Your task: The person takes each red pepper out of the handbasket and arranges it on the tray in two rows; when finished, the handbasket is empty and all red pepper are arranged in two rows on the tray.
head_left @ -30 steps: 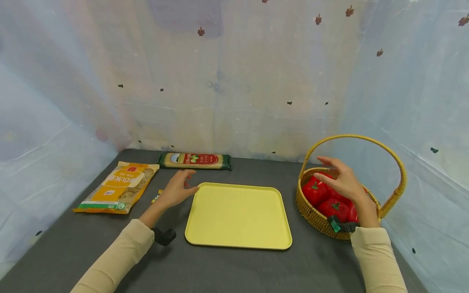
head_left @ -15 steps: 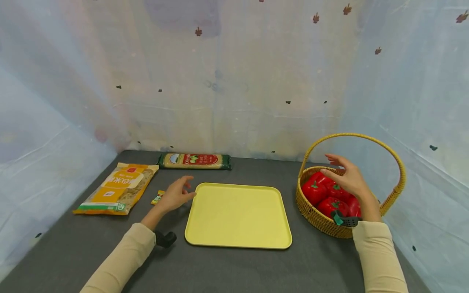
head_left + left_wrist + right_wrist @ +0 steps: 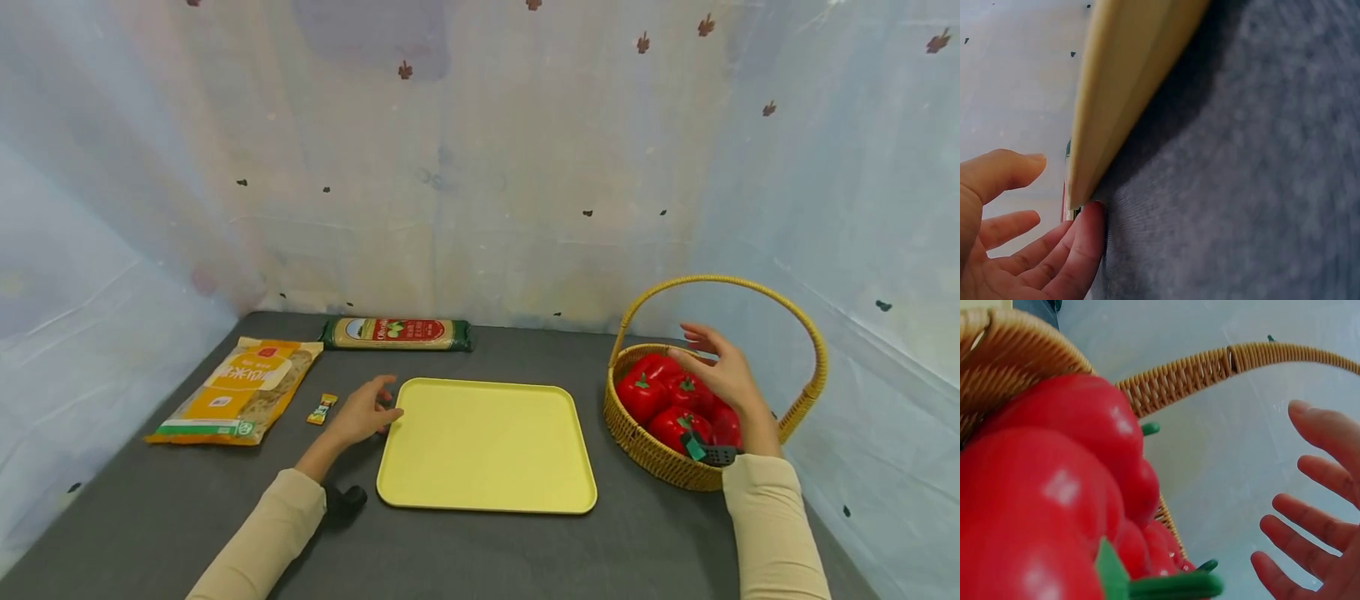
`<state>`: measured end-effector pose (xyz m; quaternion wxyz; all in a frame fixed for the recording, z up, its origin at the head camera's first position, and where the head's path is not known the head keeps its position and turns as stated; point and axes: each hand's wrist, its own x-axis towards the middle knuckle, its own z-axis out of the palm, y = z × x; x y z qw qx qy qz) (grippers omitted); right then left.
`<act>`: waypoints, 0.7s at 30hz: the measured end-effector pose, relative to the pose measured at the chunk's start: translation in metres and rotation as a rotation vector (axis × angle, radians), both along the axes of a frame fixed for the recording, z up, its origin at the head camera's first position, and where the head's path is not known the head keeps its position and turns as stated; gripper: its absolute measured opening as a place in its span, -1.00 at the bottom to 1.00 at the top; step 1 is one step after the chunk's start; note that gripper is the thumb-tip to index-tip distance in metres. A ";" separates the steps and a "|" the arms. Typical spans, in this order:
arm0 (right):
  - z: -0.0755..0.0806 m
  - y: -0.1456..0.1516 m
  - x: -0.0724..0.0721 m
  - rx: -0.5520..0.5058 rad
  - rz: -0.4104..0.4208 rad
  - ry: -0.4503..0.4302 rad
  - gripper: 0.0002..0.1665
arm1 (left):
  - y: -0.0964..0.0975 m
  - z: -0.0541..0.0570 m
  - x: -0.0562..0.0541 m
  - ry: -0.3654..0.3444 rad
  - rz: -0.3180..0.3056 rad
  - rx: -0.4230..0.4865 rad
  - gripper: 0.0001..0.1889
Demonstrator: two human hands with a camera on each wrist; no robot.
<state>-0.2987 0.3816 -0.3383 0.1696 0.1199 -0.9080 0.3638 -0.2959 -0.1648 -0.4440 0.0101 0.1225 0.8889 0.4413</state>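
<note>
My left hand (image 3: pixel 363 414) is at the left edge of a yellow rectangular tray (image 3: pixel 487 446) lying flat on the dark table. In the left wrist view, its thumb is raised apart from the tray rim (image 3: pixel 1125 94), while the fingertips (image 3: pixel 1092 219) sit low, right by the rim's far end. Over a wicker basket (image 3: pixel 645 452) on the right hovers my right hand (image 3: pixel 723 375), fingers spread and holding nothing. Red bell peppers (image 3: pixel 642 397) with green stems fill the basket. The right wrist view has the peppers (image 3: pixel 1035 494) beside the hand, with a gap between.
A small yellow wrapped candy (image 3: pixel 322 409) lies left of the tray. Further left is an orange and yellow grain bag (image 3: pixel 240 387). Along the back lies a long pack of noodles (image 3: pixel 397 333). The basket's tall handle (image 3: pixel 720 278) arches up behind my right hand; pale sheeting surrounds the table.
My left hand has come down and back along the tray's left edge, uncovering the candy. My right hand has shifted a little to the right above the basket.
</note>
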 end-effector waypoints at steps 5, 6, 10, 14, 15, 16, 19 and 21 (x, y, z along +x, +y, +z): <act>-0.012 0.009 -0.004 -0.057 -0.024 -0.014 -0.30 | 0.002 -0.002 0.000 -0.014 0.006 0.019 -0.35; -0.014 0.011 -0.004 -0.060 -0.023 -0.019 -0.30 | 0.002 -0.002 0.001 -0.020 0.010 0.021 -0.35; -0.029 0.023 -0.013 -0.016 -0.070 -0.002 -0.30 | 0.003 -0.003 0.001 -0.047 0.025 0.035 -0.35; -0.028 0.020 -0.007 0.008 -0.087 -0.035 -0.22 | 0.002 -0.005 0.000 -0.065 0.031 0.044 -0.35; -0.027 0.019 -0.004 0.000 -0.084 -0.048 -0.21 | 0.002 -0.005 -0.001 -0.070 0.030 0.047 -0.35; -0.025 0.017 -0.002 -0.005 -0.081 -0.058 -0.20 | 0.002 -0.006 -0.001 -0.074 0.027 0.051 -0.35; -0.026 0.017 0.000 -0.007 -0.075 -0.071 -0.19 | 0.001 -0.007 -0.001 -0.086 0.016 0.060 -0.35; -0.029 0.018 0.000 -0.006 -0.074 -0.076 -0.18 | 0.001 -0.007 -0.002 -0.093 0.006 0.062 -0.34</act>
